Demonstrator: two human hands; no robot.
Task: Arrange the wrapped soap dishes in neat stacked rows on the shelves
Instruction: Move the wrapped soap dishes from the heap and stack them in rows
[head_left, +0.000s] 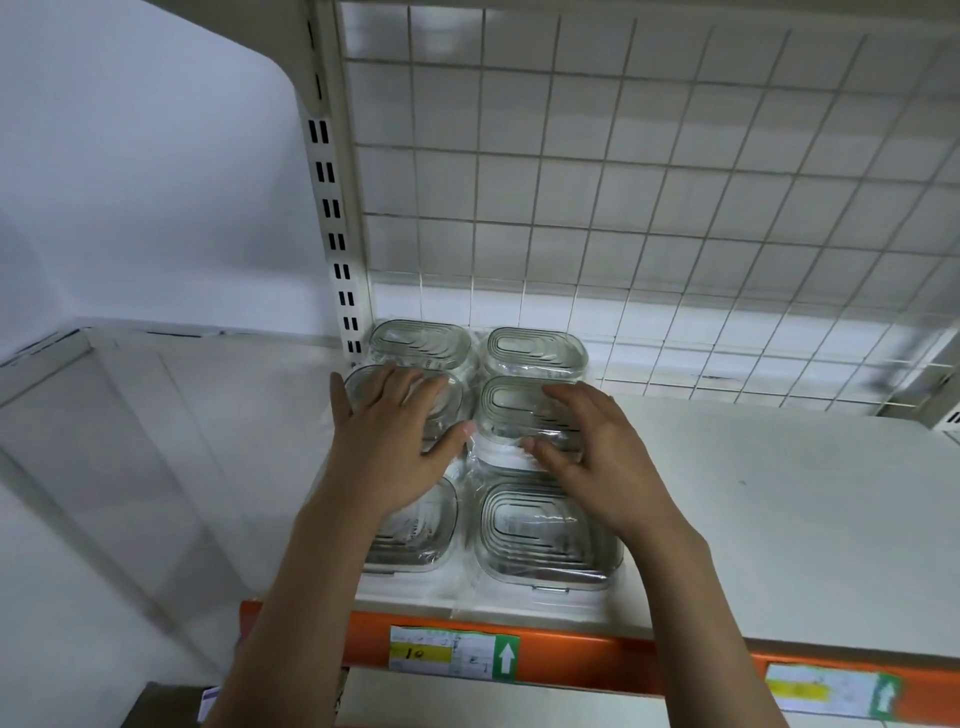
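1. Step in hand, as judged: squaring up the middle row of wrapped soap dishes (545, 525) on the shelf (779, 519). Six stacks stood in two columns of three at the shelf's left end, running from the wire grid back panel (623, 182) out to the orange front edge (649, 654).
2. Left hand (400, 441) lay flat on the middle stack of the left column (363, 389). Fingers were straight and slightly spread, thumb out toward the gap between the columns. It pressed and did not grip.
3. Right hand (592, 457) rested on the middle stack of the right column (514, 410). Fingers were loosely spread over its top and right side, thumb at its near edge. Whether the fingertips curled round the far side could not be told; it read as a flat nudge.
4. Rear stacks sat close to the back panel; the left one (421, 343) was just beside the slotted upright (337, 244). Front stacks sat near the front edge, their loose film reaching toward it.
5. Next move, as judged: slide both middle stacks until they line up with the rear and front rows, light pressure only, since film on plastic looks slippery.
6. Room: none to the left or back. The shelf right of the right column was bare to its far end, so new rows would go there.
7. Risk: pushing forward could shove the front stacks over the front edge.
8. Price labels (452, 652) sat on the orange strip.
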